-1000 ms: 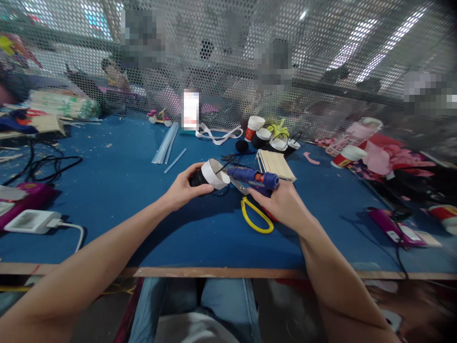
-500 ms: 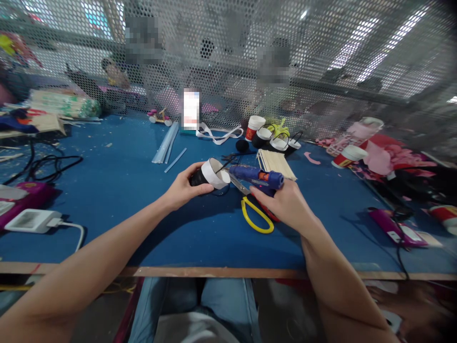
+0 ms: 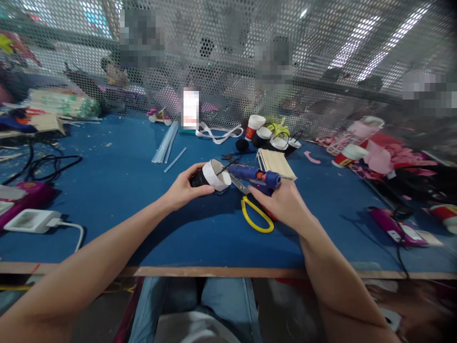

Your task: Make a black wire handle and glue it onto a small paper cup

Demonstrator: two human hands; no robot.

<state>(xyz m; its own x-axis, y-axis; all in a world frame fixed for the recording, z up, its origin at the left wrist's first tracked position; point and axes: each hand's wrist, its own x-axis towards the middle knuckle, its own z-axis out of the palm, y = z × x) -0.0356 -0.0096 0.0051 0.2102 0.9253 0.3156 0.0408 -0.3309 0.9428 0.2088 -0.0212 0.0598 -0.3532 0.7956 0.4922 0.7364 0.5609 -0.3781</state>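
My left hand (image 3: 188,188) is wrapped round a paper cup (image 3: 211,174) with a black lower part and a white upper band. The cup is tilted, its mouth facing right. In my right hand (image 3: 283,202) is a blue glue gun (image 3: 254,175), its nozzle end pointing left at the cup's rim. Whether the nozzle touches the cup I cannot tell. A thin black cord or strip shows at the cup's mouth. Beneath the glue gun lie scissors (image 3: 257,215) with a yellow handle loop and a red part, partly hidden by my right hand.
Clear glue sticks (image 3: 166,143) lie left of centre. Behind my right hand sit a bundle of wooden sticks (image 3: 276,163), a red-and-white cup (image 3: 254,126) and several black-and-white cups (image 3: 262,136). A white adapter (image 3: 34,221) is at left, a purple box (image 3: 396,227) at right. Perforated metal mesh (image 3: 228,62) rises behind.
The glue gun has shifted slightly left with my right hand. The cup in my left hand has moved very slightly right and down. Both grips stay the same.
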